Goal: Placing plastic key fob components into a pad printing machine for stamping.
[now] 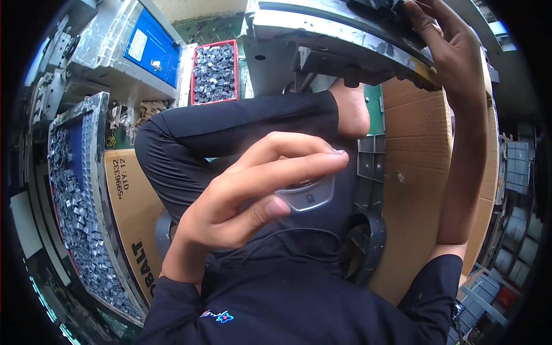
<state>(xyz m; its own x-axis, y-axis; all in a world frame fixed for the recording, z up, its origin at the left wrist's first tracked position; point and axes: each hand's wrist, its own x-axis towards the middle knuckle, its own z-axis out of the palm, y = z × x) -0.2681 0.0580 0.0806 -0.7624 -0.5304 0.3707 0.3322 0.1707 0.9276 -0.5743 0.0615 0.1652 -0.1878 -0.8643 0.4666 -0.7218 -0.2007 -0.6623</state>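
Observation:
My left hand (241, 195) is raised in front of my lap. Its thumb and fingers close round a small clear plastic piece (313, 196) with rounded corners and a dark mark on it; the fingers hide its upper part. My right hand (451, 52) reaches up to the top right, at the dark fixture (384, 12) on a metal machine bed (339, 37). Its fingers are bent and partly cut off by the picture's edge, so what they grip there is hidden.
A red-rimmed tray (237, 69) of small grey parts stands beyond my leg. More parts fill a large framed tray (103, 190) at left, beside a cardboard box (129, 201). A taller cardboard box (417, 190) stands at right. A blue-panelled metal cabinet (152, 49) is at far left.

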